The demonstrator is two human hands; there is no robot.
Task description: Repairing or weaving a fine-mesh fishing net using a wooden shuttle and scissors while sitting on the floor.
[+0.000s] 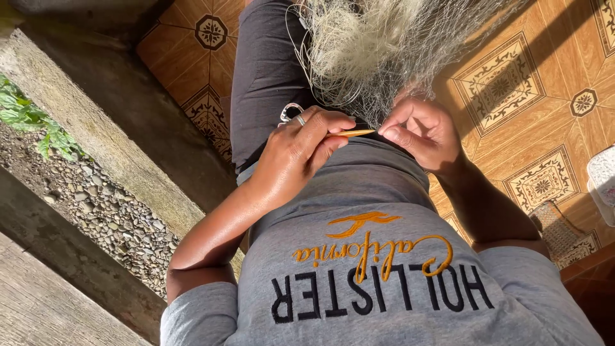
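A pale, fine-meshed fishing net point(378, 45) lies bunched over my lap, on dark trousers point(266, 70). My left hand point(298, 150), with a ring on one finger, pinches a thin yellow netting needle point(352, 133) that points to the right. My right hand point(423, 131) is curled, with thumb and fingers pinching the net's lower edge right at the needle's tip. The two hands are close together above my grey shirt point(378, 282). The exact strands held are hidden under the fingers.
Orange patterned floor tiles point(512, 83) spread to the right and far left. A concrete ledge point(115, 122) runs along the left, with gravel point(102, 211) and green leaves point(25, 115) beyond. A white object point(603, 176) and a woven item point(558, 227) sit at the right edge.
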